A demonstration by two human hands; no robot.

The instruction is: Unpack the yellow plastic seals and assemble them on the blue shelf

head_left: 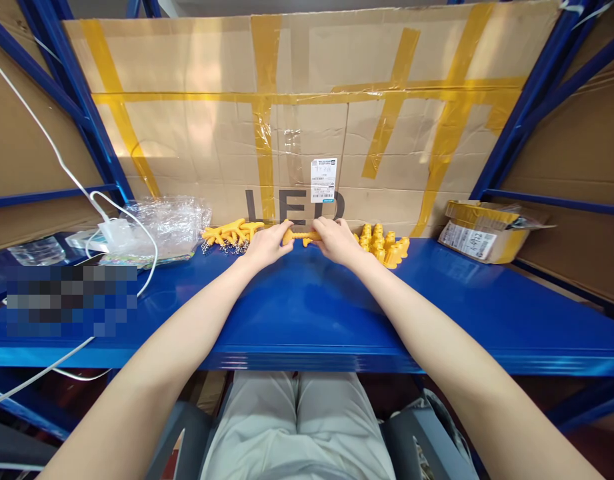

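Yellow piece (pixel 307 236) in right hand (pixel 337 239); figures (pixel 378 244) beside, cardboard (pixel 321 133) (taped) behind.

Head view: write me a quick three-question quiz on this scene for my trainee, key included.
1. True or false: the small taped box stands on the left half of the blue shelf.
2. The left hand and right hand hold a slim yellow piece between them. What lies right beside the right hand? A) clear plastic wrap B) branching yellow pieces C) knobbly yellow pieces
3. Fill in: the big black letters on the cardboard sheet read ____.

Key: 1. False, the small taped box is on the right. 2. C. 3. LED.
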